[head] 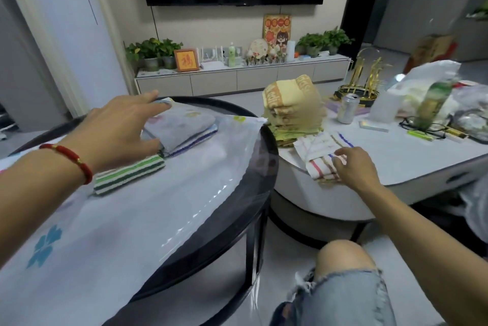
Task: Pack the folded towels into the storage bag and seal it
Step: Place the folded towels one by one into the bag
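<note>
Translucent plastic, printed with blue flowers, the large storage bag [148, 209] lies flat across the round dark glass counter [266, 167], with a green-striped folded towel [129, 175] and a grey folded towel [182, 127] seen through it. The left hand [118, 130], fingers spread, rests on the bag beside the grey towel. The right hand [353, 167] has its fingers curled onto a red-striped white folded towel [322, 164] on the white counter [412, 156], just before a tall stack of yellow towels [293, 111].

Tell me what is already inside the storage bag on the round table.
Through the clear storage bag two folded towels show: a green-striped towel and a grey towel with blue-striped edges. The left hand covers part of the grey one, so anything beneath it stays hidden.
</note>
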A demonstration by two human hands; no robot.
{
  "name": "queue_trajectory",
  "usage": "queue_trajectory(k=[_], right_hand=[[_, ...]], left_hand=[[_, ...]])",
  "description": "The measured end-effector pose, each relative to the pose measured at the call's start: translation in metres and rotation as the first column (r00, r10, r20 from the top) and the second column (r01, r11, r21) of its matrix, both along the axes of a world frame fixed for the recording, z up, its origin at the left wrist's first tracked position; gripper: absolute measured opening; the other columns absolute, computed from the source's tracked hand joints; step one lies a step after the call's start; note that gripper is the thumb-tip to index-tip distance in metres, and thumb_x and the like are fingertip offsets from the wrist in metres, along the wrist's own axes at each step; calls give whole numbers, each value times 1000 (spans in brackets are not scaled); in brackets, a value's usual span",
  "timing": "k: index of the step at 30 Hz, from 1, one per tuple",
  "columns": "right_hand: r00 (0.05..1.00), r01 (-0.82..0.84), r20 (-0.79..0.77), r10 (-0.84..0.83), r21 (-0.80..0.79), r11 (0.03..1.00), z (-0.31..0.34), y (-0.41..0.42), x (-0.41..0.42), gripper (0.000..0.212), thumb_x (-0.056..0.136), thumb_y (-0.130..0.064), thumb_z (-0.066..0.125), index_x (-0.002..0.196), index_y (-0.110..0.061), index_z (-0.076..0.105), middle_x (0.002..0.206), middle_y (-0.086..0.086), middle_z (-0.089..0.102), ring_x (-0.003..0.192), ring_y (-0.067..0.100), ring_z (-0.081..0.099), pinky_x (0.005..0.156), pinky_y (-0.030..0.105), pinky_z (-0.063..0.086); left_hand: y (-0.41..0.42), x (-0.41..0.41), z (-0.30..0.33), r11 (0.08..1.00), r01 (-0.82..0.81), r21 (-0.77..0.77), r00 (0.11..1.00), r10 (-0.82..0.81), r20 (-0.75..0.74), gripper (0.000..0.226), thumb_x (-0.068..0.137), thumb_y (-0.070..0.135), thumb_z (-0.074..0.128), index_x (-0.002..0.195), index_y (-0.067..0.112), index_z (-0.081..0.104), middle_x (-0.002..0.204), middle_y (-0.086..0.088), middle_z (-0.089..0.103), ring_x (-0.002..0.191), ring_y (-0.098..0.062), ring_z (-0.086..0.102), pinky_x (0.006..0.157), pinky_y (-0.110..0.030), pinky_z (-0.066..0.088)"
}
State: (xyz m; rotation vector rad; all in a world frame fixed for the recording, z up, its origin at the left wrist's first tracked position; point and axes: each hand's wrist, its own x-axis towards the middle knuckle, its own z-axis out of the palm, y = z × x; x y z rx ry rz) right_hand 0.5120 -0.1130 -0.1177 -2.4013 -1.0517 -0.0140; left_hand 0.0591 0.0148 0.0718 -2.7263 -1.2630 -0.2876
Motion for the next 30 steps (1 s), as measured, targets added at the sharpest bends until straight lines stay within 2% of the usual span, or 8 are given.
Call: queue_trajectory(k=[6, 11, 14, 16, 19, 23, 28, 30], right_hand=[[975, 174, -88, -203, -260, 950, -3, 29, 47, 41, 109, -30, 38, 148, -21, 47, 145, 23, 50, 133, 43, 47, 113, 53, 34], [952, 228, -116, -284, -351, 908, -3, 43, 75, 49, 103, -27, 51, 147, -13, 36, 146, 23, 50, 134, 42, 46, 110, 53, 33], [978, 128, -119, -173, -315, 940, 0, 44, 84, 52, 96, -24, 66, 140, -16, 39, 137, 22, 57, 123, 42, 55, 101, 51, 45], [971, 42, -216, -101, -263, 964, 8, 46, 89, 62, 89, -13, 73, 140, -19, 38, 127, 23, 59, 105, 39, 60, 77, 41, 52], [894, -12, -443, -63, -166, 986, 36, 44, 89, 72, 87, -5, 77, 143, -26, 35, 113, 18, 55, 81, 29, 60, 53, 35, 51], [684, -212, -723, 101, -65, 975, 80, 33, 68, 59, 93, -2, 70, 138, -36, 52, 137, 17, 53, 113, 38, 64, 91, 51, 61], [508, -444, -815, 278, 29, 896, 135, 0, 2, 36, 96, -2, 64, 118, -27, 79, 124, 14, 71, 92, 31, 78, 68, 44, 67], [505, -521, -788, 352, 47, 852, 152, -13, -31, 26, 92, -16, 73, 114, -28, 81, 118, 9, 76, 94, 29, 79, 69, 38, 65]], left_hand=[[4, 4, -13, 1000, 24, -7, 1000, -24, 8, 75, 77, 34, 67, 146, 35, 39, 159, 5, 30, 136, -32, 41, 103, -58, 43], [15, 1, -27, 996, 59, 64, 996, -63, 60, 79, 69, 30, 77, 141, 39, 42, 155, 5, 39, 128, -36, 50, 96, -61, 48], [21, -1, -33, 995, 85, 61, 992, -90, 89, 85, 68, 31, 77, 139, 50, 34, 153, 6, 41, 128, -34, 50, 97, -61, 47], [22, -1, -35, 991, 135, 24, 986, -137, 97, 80, 68, 41, 68, 134, 64, 31, 152, 0, 44, 132, -32, 48, 104, -59, 43], [20, 0, -36, 989, 133, 64, 984, -140, 107, 79, 66, 38, 70, 136, 56, 37, 150, -5, 46, 128, -37, 51, 102, -60, 44], [6, 2, -35, 993, 49, 109, 997, -56, 61, 77, 70, 27, 75, 139, 39, 44, 154, -1, 41, 127, -39, 49, 95, -62, 48], [-17, -7, -20, 993, -119, 24, 990, 121, -74, 57, 78, 39, 63, 132, 50, 51, 156, 2, 37, 125, -39, 48, 94, -60, 48], [-30, -18, -24, 977, -211, 17, 973, 212, -90, 51, 80, 40, 61, 129, 51, 54, 151, 0, 42, 123, -40, 49, 94, -58, 49]])
